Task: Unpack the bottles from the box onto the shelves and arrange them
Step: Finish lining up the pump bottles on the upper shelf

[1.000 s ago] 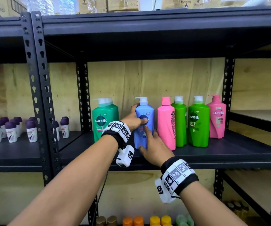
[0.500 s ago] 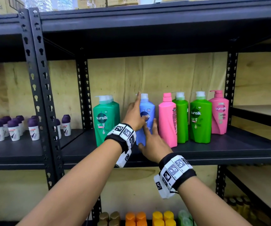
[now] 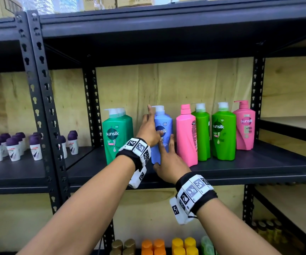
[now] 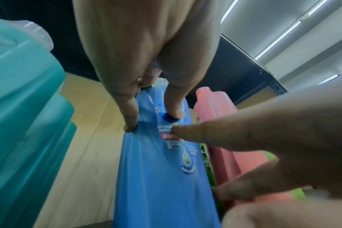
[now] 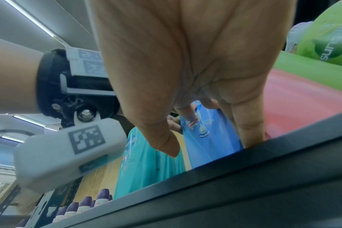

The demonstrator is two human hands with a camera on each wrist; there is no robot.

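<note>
A blue Sunsilk pump bottle [image 3: 164, 122] [image 4: 162, 177] [image 5: 211, 138] stands upright on the black shelf [image 3: 240, 168], between a teal-green bottle [image 3: 114, 137] and a pink bottle [image 3: 186, 138]. My left hand [image 3: 149, 130] [image 4: 152, 121] touches its upper left side, with straight fingers and the thumb tip on the label. My right hand [image 3: 168, 157] [image 5: 209, 145] rests straight fingers against the bottle's lower front, one finger by the pink bottle. Neither hand wraps round the bottle.
Right of the pink bottle stand two green bottles [image 3: 223, 137] and a pink pump bottle [image 3: 245, 126]. Small purple-capped roll-ons [image 3: 12, 148] fill the left bay. Orange and yellow caps [image 3: 167, 245] show on the shelf below. Bare shelf lies in front of the bottles.
My left hand has let go of the blue bottle: its curled fingers have straightened and one points up. The right hand stays low on the bottle's front.
</note>
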